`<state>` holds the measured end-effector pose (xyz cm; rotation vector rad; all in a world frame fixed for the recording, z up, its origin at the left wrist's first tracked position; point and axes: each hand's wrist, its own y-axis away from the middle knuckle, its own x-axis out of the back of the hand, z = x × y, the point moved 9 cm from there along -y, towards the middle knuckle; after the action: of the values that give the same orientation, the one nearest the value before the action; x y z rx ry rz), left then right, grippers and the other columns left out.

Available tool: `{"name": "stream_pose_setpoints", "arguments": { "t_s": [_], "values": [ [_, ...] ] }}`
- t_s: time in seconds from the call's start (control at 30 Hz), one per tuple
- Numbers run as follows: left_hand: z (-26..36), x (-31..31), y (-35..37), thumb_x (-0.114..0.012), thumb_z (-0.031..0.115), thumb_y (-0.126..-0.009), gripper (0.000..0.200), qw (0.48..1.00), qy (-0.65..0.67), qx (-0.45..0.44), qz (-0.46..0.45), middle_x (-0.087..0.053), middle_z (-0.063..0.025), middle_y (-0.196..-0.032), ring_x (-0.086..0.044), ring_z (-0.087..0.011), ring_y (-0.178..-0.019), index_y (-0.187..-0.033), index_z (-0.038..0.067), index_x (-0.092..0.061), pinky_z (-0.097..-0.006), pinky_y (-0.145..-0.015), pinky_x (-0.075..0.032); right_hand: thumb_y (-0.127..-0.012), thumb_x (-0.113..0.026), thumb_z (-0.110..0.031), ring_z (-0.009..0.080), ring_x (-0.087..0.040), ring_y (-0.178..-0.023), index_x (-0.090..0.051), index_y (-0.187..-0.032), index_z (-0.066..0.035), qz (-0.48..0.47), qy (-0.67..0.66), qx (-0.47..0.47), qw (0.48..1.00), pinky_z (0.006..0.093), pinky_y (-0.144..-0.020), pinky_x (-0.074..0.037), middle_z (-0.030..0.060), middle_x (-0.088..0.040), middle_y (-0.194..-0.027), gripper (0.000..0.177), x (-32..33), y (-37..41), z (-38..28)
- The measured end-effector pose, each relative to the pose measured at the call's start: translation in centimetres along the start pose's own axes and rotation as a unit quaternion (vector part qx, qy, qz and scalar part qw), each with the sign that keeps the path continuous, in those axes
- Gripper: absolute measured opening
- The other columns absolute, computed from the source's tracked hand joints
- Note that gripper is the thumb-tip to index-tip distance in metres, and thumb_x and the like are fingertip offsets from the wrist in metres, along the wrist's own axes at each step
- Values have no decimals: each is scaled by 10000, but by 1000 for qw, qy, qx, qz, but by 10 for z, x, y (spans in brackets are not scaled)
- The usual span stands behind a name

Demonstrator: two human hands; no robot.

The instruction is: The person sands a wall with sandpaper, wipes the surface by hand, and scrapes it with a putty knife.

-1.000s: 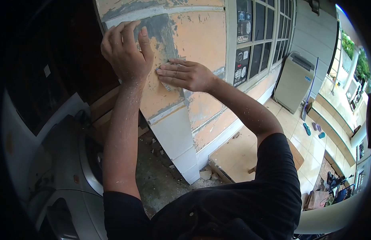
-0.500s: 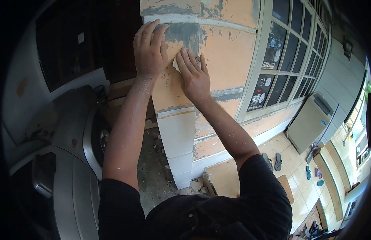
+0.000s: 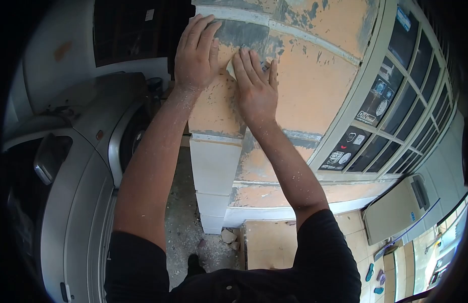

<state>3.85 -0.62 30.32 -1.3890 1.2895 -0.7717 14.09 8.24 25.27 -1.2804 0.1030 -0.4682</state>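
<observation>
On the scuffed, peach-and-grey pillar (image 3: 213,113), a thin, pale sheet (image 3: 231,68) lies pressed beneath the flattened right hand (image 3: 256,91), edge peeking out, while the open left hand (image 3: 196,63) rests apart along the pillar's edge, gritty floor (image 3: 186,202) separating pillar from rounded car (image 3: 87,151).
</observation>
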Motion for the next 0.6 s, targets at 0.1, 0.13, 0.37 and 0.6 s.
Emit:
{"name": "stream_pose_setpoints", "arguments": {
  "t_s": [0.1, 0.13, 0.37, 0.6],
  "values": [
    [0, -1, 3, -523, 151, -1045, 343, 1000, -1, -10, -5, -575, -140, -1449, -494, -373, -1400, -1364, 55, -607, -494, -1151, -412, -935, -582, -115, 237, -499, -1444, -584, -1434, -47, 16, -6, -11, 1000, 542, -1225, -308, 93, -584, -1505, 504, -10, 5, -9],
    [1, -2, -2, -601, 166, -960, 513, 996, 24, 47, -79, -496, -224, -1479, -389, -399, -1473, -1440, 6, -515, -592, -1225, -250, -936, -580, -109, 244, -494, -1450, -579, -1437, -38, 14, -3, -16, 1000, 539, -1223, -311, 102, -581, -1507, 505, -11, 12, -11],
    [7, 2, 1, -548, 272, -978, 610, 991, -57, 0, -118, -412, -246, -1589, -353, -434, -1499, -1507, -20, -463, -594, -1236, -217, -945, -555, -75, 287, -469, -1469, -552, -1459, -8, -83, -36, -48, 995, 547, -1214, -322, 151, -545, -1534, 518, -41, 130, -40],
    [-2, -13, 3, -261, 817, -951, 1076, 990, -7, -26, -137, -278, -269, -1664, -253, -454, -1546, -1593, -46, -308, -622, -1240, -158, -943, -548, -39, 345, -474, -1452, -530, -1451, 38, 68, -27, -39, 997, 485, -1221, -356, 203, -532, -1524, 514, -9, -6, -13]
  ]
}}
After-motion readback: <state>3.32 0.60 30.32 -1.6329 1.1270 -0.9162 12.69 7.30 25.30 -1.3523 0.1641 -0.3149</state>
